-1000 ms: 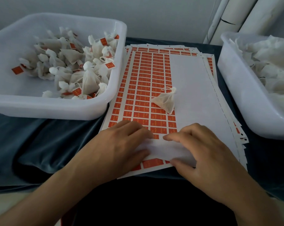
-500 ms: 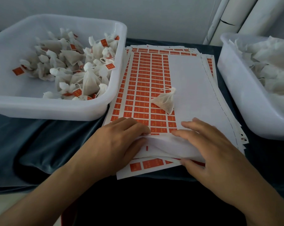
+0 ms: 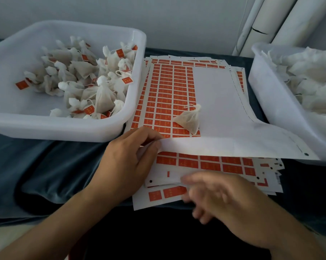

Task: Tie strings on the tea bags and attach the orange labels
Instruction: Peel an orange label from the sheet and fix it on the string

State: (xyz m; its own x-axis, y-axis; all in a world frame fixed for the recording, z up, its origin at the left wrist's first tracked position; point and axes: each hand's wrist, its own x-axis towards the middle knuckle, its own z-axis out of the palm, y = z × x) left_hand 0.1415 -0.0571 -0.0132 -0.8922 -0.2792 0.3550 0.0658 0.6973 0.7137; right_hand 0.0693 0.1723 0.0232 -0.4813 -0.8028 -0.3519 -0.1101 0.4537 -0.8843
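The left hand is pinching the near edge of the top label sheet, which is lying between two white bins. A tea bag is sitting on it beside its orange labels, whose print is too small to read. The right hand is blurring nearer, fingers loose, holding nothing.

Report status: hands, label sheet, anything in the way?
Left hand pinches near edge of top label sheet, lifted. Right hand blurred, open, holding nothing. Tea bag sits on the raised sheet, could slide.
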